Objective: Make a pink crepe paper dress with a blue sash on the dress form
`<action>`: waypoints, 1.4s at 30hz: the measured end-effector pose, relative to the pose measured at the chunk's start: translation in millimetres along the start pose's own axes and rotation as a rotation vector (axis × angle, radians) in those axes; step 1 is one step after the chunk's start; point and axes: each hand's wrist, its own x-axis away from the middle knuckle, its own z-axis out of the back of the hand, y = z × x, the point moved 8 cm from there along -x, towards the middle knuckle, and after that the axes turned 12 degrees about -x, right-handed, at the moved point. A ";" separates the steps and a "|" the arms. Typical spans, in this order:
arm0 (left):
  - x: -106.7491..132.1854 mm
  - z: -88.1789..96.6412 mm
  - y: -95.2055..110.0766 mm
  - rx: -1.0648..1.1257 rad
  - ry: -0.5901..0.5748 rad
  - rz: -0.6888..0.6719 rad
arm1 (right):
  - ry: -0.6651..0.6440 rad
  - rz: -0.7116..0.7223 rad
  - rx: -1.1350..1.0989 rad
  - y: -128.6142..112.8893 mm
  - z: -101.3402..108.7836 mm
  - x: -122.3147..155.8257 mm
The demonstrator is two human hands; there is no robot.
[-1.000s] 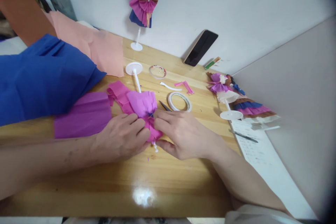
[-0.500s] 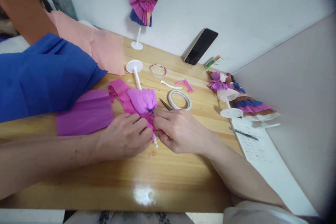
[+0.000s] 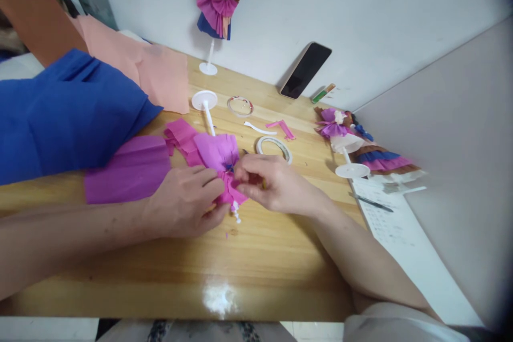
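Observation:
A small doll in a pink and magenta crepe paper dress [image 3: 218, 157] lies on the wooden table [image 3: 224, 256], its white stand [image 3: 204, 102] pointing away from me. My left hand [image 3: 185, 202] rests curled on the dress's lower part and presses it down. My right hand [image 3: 269, 184] pinches the pink paper at the doll's waist with fingers closed. A white doll foot or peg [image 3: 236, 215] sticks out below the paper between both hands.
Magenta [image 3: 126, 170], blue [image 3: 68, 112] and peach [image 3: 152, 72] crepe sheets lie at the left. A tape roll [image 3: 274, 147], a clear ring [image 3: 240, 106], paper scraps [image 3: 282, 129], a phone [image 3: 305, 70], two finished dolls [image 3: 222, 5] [image 3: 356, 147], a pen on paper [image 3: 374, 204].
My right hand has slid up and left along the dress and closed into a pinch at the waist. My left hand has stayed on the paper.

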 end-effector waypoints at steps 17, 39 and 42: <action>5.1 -2.9 -12.0 0.042 0.053 0.060 | -0.077 0.047 -0.016 1.0 -4.2 -0.2; -6.0 -10.5 -31.2 -0.047 0.053 0.034 | 0.040 0.114 0.067 9.7 -1.9 -3.9; -13.3 -16.0 -42.4 -0.025 0.054 0.011 | 0.094 0.083 0.081 11.5 2.1 -5.6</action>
